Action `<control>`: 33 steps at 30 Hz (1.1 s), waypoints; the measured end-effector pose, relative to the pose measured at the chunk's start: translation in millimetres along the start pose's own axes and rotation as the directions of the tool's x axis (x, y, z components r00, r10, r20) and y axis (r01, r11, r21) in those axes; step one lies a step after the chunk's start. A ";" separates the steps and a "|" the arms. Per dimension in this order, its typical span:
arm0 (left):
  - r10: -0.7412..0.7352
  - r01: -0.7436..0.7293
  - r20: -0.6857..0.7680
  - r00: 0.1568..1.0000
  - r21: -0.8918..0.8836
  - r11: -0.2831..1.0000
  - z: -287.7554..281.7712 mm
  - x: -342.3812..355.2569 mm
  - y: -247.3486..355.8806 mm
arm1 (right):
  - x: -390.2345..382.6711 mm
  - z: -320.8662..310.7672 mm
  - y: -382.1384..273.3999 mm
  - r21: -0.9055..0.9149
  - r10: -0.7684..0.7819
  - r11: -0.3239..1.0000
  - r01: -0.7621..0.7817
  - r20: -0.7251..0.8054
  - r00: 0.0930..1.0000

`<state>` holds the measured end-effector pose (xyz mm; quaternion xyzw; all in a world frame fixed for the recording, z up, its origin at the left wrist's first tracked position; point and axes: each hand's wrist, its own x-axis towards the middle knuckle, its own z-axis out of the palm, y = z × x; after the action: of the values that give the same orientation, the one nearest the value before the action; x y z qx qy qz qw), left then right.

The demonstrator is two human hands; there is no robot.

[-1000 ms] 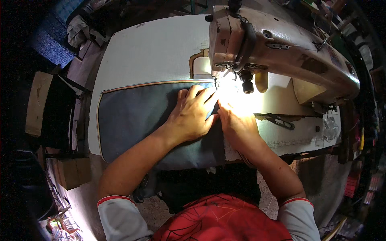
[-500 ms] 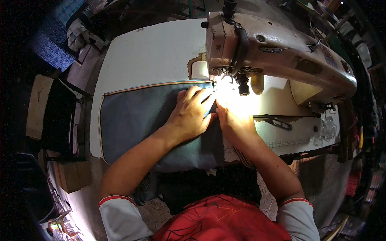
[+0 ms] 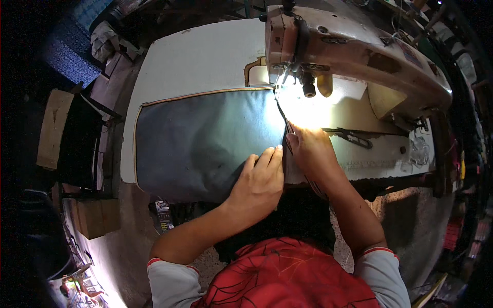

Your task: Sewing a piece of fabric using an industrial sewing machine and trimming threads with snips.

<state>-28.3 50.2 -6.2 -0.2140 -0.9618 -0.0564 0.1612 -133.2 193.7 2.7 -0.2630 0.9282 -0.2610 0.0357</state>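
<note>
A blue-grey fabric panel [image 3: 200, 133] edged with light piping lies on the white sewing table [image 3: 192, 56]. Its far right corner is at the needle area of the sewing machine [image 3: 354, 49], under a glaring lamp. My left hand [image 3: 257, 182] rests on the panel's near right part, fingers slightly apart and bent, thumb hidden. My right hand [image 3: 313, 154] is closed on dark narrow edging strips [image 3: 285, 123] along the panel's right side; they hang past the front edge of the table.
Scissors [image 3: 354, 138] and a clear plastic bag [image 3: 419, 151] lie right of my hands. At the left stand a cardboard-topped stand [image 3: 54, 131] and a cardboard box [image 3: 95, 218]. Patterned blue cloth [image 3: 72, 66] hangs at the back left.
My left hand has moved down from near the needle toward the front edge, uncovering the panel. My right hand now shows gripping the strips at its thumb. The scene sits higher in view.
</note>
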 end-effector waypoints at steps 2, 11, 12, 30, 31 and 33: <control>-0.003 0.016 0.063 0.998 -0.209 0.978 -2.1 -2.4 -4.0 | -0.4 5.1 5.4 -0.020 -0.036 0.999 0.035 -0.028 0.999; -0.268 0.126 -0.152 0.951 -0.601 0.789 -3.4 -5.6 -3.9 | -12.3 7.8 -3.0 0.101 -0.095 0.990 0.103 -0.075 0.993; -0.267 0.127 -0.151 0.952 -0.599 0.790 1.3 -7.4 -1.5 | -10.6 6.2 -5.2 0.163 -0.079 0.983 0.086 -0.051 0.996; -0.048 0.064 0.115 0.992 -0.140 0.988 14.3 16.2 -44.3 | -13.3 18.5 -2.0 0.077 -0.128 0.988 0.136 -0.099 0.987; -0.048 0.065 0.118 0.992 -0.143 0.988 15.3 15.2 -44.1 | -14.2 19.1 -2.2 0.088 -0.130 0.986 0.141 -0.118 0.984; -0.023 0.032 0.074 0.997 -0.130 0.991 17.2 16.8 -44.4 | -14.9 20.3 -3.1 0.044 -0.138 0.989 0.145 -0.119 0.983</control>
<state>-66.7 19.8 -18.5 -0.2128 -0.9641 -0.1137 0.1112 -114.8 189.5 -14.3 -0.3116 0.9005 -0.3017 -0.0301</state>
